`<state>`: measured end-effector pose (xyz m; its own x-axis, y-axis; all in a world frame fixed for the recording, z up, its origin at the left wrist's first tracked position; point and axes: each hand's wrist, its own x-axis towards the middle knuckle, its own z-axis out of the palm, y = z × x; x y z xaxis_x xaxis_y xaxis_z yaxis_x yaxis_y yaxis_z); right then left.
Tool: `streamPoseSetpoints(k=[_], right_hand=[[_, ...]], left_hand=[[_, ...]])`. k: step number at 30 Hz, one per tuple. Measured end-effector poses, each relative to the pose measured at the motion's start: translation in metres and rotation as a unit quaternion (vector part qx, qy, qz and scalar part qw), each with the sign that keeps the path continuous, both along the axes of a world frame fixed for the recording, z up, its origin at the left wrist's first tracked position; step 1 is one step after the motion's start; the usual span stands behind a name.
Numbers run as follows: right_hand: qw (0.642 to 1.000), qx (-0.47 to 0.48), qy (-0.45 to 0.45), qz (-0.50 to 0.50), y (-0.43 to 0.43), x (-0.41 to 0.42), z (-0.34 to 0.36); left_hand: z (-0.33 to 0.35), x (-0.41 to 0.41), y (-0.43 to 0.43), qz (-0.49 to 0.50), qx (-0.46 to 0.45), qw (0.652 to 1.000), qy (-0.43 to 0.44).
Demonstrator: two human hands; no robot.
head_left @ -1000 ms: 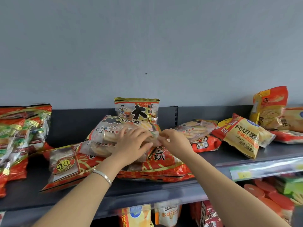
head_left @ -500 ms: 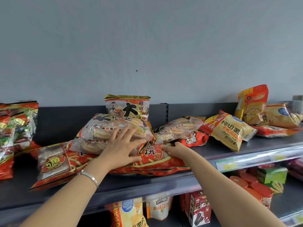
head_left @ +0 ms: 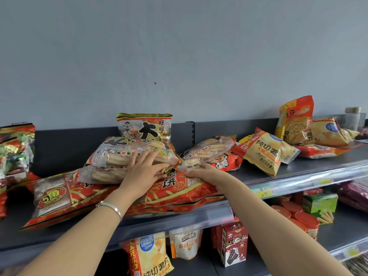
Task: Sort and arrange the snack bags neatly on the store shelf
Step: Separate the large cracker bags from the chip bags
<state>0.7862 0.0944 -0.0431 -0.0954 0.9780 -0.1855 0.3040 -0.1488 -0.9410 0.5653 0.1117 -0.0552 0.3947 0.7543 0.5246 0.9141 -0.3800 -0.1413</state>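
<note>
One clear bag (head_left: pixel 119 158) atop red bag (head_left: pixel 79 198), upright bag (head_left: pixel 144 126) behind, yellow bag (head_left: pixel 264 150) right

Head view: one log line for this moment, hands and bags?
left hand: flat on clear cracker bag | right hand: rests on big red bag | clear cracker bag: atop big red bag | sorting: unfinished

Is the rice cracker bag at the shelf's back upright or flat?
Upright: the rice cracker bag stands against the back panel, top seam uppermost.

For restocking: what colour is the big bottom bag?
The bottom bag is red with gold patterning; head view.
</note>
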Motion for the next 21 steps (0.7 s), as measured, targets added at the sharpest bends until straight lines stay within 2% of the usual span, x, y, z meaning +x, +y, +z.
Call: streamPoseSetpoints(k=[4, 6, 11, 14, 17, 21], right_hand=[[0.998, 0.031, 0.009, -0.046, -0.009, 0.016, 0.006], [0.995, 0.062, -0.035, -0.064, -0.012, 0.026, 0.006], [0.984, 0.148, -0.08, -0.05, -0.02, 0.031, -0.003], [0.981, 0.168, -0.089, -0.042, -0.02, 0.03, -0.01], [0.987, 0.139, -0.065, -0.051, -0.016, 0.03, -0.014], [0.995, 0.042, 0.021, -0.082, -0.014, 0.03, -0.008]], left_hand=[[0.005, 0.016, 0.001, 0.009, -0.014, 1.0, -0.015], [0.008, 0.02, 0.001, 0.021, -0.022, 0.999, -0.014], [0.013, 0.024, -0.006, 0.039, -0.073, 0.996, -0.021], [0.016, 0.023, -0.01, 0.023, -0.12, 0.991, -0.047], [0.018, 0.021, -0.016, 0.013, -0.146, 0.987, -0.068], [0.015, 0.018, -0.025, 0.024, -0.137, 0.988, -0.066]])
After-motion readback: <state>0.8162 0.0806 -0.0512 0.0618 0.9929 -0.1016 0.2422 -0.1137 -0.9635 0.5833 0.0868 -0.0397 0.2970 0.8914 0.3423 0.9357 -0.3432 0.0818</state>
